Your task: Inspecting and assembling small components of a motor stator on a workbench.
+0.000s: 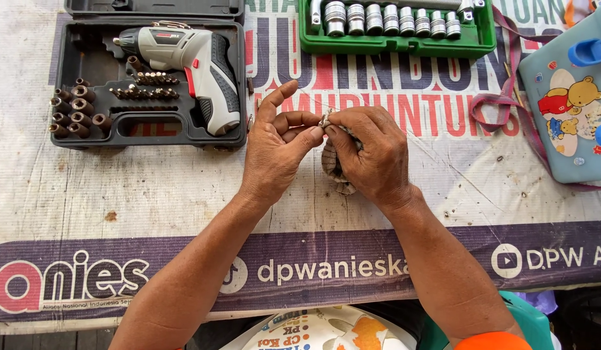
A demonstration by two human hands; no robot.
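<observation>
Both forearms come in from the bottom edge and meet mid-table over the printed banner [151, 194]. The right hand [371, 159] is curled around a small checked cloth pouch [331, 170], pinching its top. The left hand [277, 146] pinches that same top edge (index finger sticking up). Further back: a black case [80, 58] with a grey cordless screwdriver [190, 65], and a green socket tray [397, 44].

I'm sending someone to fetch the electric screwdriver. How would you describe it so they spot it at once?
Look to the open black case at the table's far left corner. Among rows of small bits lies the cordless screwdriver, grey and white with a black ribbed handle and red trigger: by far the biggest thing in that case.
</observation>
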